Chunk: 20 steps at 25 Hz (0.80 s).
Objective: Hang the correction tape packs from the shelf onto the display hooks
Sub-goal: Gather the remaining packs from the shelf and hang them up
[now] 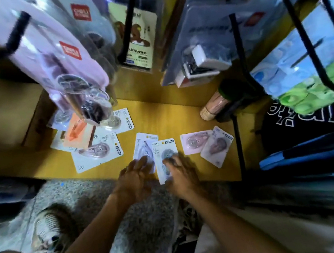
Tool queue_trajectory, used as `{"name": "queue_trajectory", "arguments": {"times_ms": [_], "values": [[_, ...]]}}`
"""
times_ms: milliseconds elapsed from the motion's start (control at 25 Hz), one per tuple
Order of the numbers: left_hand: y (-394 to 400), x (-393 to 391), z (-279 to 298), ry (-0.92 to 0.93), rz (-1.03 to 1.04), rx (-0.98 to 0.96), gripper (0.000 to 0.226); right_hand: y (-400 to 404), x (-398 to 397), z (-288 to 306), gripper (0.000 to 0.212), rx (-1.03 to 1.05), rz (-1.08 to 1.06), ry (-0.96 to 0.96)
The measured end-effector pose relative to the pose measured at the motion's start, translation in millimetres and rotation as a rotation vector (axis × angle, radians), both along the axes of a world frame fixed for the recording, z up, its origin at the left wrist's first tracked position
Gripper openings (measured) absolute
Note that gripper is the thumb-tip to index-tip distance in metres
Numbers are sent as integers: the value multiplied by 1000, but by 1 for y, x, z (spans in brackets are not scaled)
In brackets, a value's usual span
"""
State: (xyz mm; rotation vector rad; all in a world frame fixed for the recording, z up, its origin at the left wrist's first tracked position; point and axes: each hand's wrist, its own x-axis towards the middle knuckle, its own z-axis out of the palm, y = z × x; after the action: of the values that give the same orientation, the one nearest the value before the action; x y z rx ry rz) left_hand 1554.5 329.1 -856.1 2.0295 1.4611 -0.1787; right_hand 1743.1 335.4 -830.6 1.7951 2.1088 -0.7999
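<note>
Several correction tape packs lie flat on the yellow wooden shelf (181,111). My right hand (181,175) grips the lower edge of a white pack (163,148) at the shelf's front edge, thumb on its blister. My left hand (134,178) rests with spread fingers on the neighbouring white pack (145,144), holding nothing that I can make out. Two pink packs (207,144) lie to the right, more white packs (99,153) to the left. Black display hooks (127,20) stick out above, loaded with hanging packs (62,61).
A cylinder with a dark cap (218,102) lies on the shelf at the right. Blue stapler packs (213,34) hang above it. Black bags (311,119) fill the right side. My shoe (51,228) stands on the speckled floor below the shelf.
</note>
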Motion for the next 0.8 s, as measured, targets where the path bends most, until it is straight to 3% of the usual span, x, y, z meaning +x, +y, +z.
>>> {"name": "queue_trajectory", "arguments": {"times_ms": [120, 280, 400, 600, 680, 800], "values": [[-12, 8, 2, -163, 161, -23, 93, -7, -1, -2, 75, -70, -86, -39], [-13, 16, -3, -287, 605, 56, 52, -6, -12, -10, 57, 69, -157, -96], [-7, 22, -6, -293, 869, 65, 39, 0, -14, -17, 54, 98, -231, -113], [-11, 24, -13, -513, 1150, -41, 58, -3, -11, -20, 94, 53, -308, -94], [-12, 26, -11, -718, 1260, -94, 65, -2, -6, -25, 111, -2, -378, -64], [-10, 26, -1, -979, 1492, -207, 44, 2, -2, -22, 114, -12, -560, 69]]}}
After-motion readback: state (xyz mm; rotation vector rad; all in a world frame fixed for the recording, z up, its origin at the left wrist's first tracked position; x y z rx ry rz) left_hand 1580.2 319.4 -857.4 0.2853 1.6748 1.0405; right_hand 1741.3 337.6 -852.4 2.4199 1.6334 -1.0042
